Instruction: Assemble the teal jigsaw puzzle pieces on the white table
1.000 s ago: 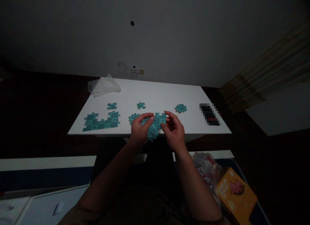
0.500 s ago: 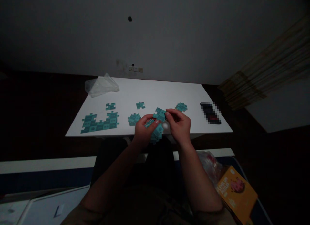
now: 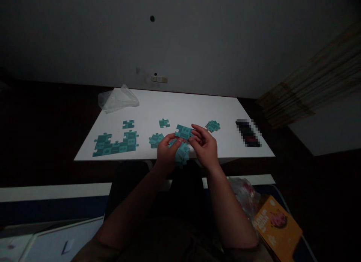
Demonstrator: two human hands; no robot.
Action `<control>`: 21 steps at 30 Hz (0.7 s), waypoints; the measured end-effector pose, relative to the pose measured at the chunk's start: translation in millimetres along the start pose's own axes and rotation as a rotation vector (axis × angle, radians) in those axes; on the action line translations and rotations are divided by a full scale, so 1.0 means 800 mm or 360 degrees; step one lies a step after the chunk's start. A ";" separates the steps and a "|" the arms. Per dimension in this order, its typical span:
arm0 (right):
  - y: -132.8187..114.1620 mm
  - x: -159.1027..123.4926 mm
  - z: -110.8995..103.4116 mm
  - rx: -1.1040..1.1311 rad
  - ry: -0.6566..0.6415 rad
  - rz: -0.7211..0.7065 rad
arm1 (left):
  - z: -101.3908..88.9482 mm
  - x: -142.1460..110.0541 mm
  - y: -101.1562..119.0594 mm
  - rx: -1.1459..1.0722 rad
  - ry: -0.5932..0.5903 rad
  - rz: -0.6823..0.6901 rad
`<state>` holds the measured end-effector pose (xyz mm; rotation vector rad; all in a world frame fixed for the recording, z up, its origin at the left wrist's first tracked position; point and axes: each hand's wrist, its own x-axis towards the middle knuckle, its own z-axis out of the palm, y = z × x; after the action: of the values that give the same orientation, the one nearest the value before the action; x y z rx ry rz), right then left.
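Observation:
My left hand (image 3: 167, 151) is closed around a loose bunch of teal puzzle pieces (image 3: 182, 156) at the table's front edge, thumb on top. Just above them, one teal puzzle piece (image 3: 184, 131) is held up flat toward me. My right hand (image 3: 205, 147) pinches its right edge, with the index finger lifted away. Joined pieces form a notched puzzle section (image 3: 115, 146) on the left. Single pieces lie behind it (image 3: 128, 124) and near the middle (image 3: 164, 123). A small pile of pieces (image 3: 155, 140) sits beside my left hand, another pile (image 3: 213, 126) beyond my right.
On the white table (image 3: 180, 104), a clear plastic bag (image 3: 118, 100) lies at the back left and a blurred-out dark object (image 3: 248, 133) at the right. Below right are an orange puzzle box (image 3: 278, 226) and a crumpled plastic bag (image 3: 244, 194). A wall stands behind.
The held-up piece has turned level and shifted slightly left. My right hand has moved a little left, its fingers more spread. The view has shifted slightly.

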<state>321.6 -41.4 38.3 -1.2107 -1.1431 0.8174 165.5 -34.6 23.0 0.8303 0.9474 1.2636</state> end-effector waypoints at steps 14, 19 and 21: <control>0.016 -0.002 -0.001 -0.0065 0.0016 0.0001 | -0.003 0.000 -0.007 0.0102 0.0025 0.0044; 0.010 -0.002 0.001 -0.0047 0.0044 -0.0016 | -0.013 0.000 -0.009 0.0136 0.0053 0.0062; 0.010 -0.001 0.003 -0.0044 0.0056 -0.0013 | -0.017 -0.001 -0.010 0.0119 0.0064 0.0050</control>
<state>320.1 -39.9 30.4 -1.2376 -1.1333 0.7735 156.4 -36.1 10.4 0.8837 1.0223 1.2824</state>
